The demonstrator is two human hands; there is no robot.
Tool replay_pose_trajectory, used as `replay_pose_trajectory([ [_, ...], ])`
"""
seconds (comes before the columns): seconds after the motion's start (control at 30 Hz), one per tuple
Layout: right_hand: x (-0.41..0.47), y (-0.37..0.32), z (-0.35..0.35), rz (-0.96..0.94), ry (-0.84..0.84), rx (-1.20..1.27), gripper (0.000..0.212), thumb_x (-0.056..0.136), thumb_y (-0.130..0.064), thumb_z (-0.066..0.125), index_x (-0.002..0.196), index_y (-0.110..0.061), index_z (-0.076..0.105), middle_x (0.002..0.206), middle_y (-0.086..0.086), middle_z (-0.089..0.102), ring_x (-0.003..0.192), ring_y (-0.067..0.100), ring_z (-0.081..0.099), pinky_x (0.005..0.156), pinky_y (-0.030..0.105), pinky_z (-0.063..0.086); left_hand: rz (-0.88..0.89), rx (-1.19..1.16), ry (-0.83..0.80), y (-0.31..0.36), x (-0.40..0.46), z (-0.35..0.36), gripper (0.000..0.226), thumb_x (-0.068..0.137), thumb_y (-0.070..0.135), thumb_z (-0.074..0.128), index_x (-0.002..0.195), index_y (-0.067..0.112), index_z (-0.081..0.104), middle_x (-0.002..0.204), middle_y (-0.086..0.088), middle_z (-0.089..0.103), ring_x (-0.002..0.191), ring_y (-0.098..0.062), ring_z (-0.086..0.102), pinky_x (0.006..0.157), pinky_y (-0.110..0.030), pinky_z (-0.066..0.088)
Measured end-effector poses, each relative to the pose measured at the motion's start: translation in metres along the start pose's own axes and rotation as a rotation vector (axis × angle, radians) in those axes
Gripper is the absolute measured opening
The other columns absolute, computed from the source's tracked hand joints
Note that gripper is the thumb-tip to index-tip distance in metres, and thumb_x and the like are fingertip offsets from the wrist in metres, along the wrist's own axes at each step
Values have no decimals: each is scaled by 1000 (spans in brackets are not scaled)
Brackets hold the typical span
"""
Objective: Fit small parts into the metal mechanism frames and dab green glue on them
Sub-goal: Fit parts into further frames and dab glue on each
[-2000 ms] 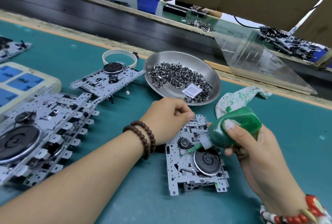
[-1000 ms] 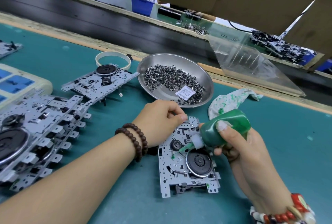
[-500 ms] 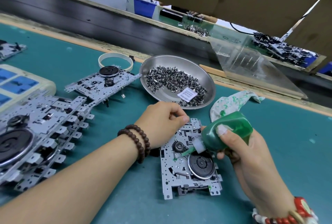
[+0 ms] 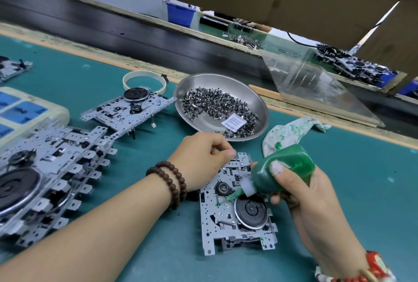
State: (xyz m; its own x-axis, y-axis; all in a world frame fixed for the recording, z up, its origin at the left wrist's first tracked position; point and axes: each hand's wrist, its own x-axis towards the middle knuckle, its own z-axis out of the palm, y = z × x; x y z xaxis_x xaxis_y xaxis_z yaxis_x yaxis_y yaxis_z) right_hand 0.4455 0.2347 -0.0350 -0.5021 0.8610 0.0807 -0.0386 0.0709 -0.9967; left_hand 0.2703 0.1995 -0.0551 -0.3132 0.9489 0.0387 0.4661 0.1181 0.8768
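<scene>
My right grip grasps the glue bottle, its green nozzle tipped down onto the frame lying on the surface. My left grip is curled, fingertips pinched at the frame's far edge; whether they hold a part I cannot tell. The dish of parts sits just beyond.

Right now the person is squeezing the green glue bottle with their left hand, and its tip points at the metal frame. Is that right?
Not quite. The head view shows the right hand gripping the green glue bottle, with its tip pointing at the metal frame. The left hand rests curled at the frame's top edge.
</scene>
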Motion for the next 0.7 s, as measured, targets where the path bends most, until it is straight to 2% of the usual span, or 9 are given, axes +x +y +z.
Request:
replay_pose_trajectory([
  [0.1, 1, 0, 0, -5, 6, -21, 22, 71, -20, 62, 84, -3, 61, 82, 23, 67, 62, 13, 60, 42, 17, 42, 0, 0, 3, 0, 1, -1, 16, 88, 33, 58, 73, 29, 63, 56, 12, 51, 46, 6, 44, 46, -4, 34],
  [0.23, 1, -1, 0, -6, 27, 42, 12, 64, -12, 75, 72, -12, 67, 74, 14, 68, 55, 11, 58, 41, 16, 43, 11, 2, 5, -2, 1, -1, 17, 88, 33, 58, 73, 28, 64, 60, 11, 54, 50, 3, 45, 49, -3, 36],
  [0.3, 2, -4, -1, 25, 73, 137, 9, 62, -20, 68, 68, -14, 69, 71, 11, 68, 50, 9, 55, 40, 14, 42, 14, -1, 2, -2, 0, 0, 19, 88, 33, 58, 70, 29, 62, 59, 11, 54, 49, 4, 45, 49, -3, 36],
  [0.43, 4, -10, -9, 91, 137, 363, 24, 67, -26, 56, 74, -7, 67, 70, 11, 69, 41, 9, 51, 43, 15, 48, -6, -47, -16, -3, 0, -1, 18, 88, 30, 59, 70, 28, 63, 55, 11, 51, 45, 3, 43, 46, -5, 35],
  [0.53, 5, -14, -13, 146, 121, 458, 33, 69, -35, 53, 72, -11, 76, 76, 14, 71, 46, 14, 58, 50, 26, 55, -23, -123, -23, -1, 0, -3, 14, 87, 26, 61, 75, 25, 66, 60, 6, 57, 52, -1, 45, 52, -10, 40],
  [0.6, 5, -14, -14, 189, 138, 460, 34, 69, -36, 54, 78, -9, 74, 75, 13, 71, 44, 13, 58, 48, 26, 55, -37, -189, -22, 0, -2, -4, 11, 87, 23, 61, 77, 23, 67, 67, -1, 60, 59, -9, 48, 59, -18, 42],
  [0.7, 8, -14, -17, 246, 189, 439, 38, 68, -42, 55, 89, -12, 63, 64, 8, 63, 35, 8, 41, 37, 20, 45, -48, -243, 4, 3, -5, -6, 10, 87, 23, 61, 80, 22, 68, 74, -11, 66, 69, -15, 51, 69, -31, 48],
])
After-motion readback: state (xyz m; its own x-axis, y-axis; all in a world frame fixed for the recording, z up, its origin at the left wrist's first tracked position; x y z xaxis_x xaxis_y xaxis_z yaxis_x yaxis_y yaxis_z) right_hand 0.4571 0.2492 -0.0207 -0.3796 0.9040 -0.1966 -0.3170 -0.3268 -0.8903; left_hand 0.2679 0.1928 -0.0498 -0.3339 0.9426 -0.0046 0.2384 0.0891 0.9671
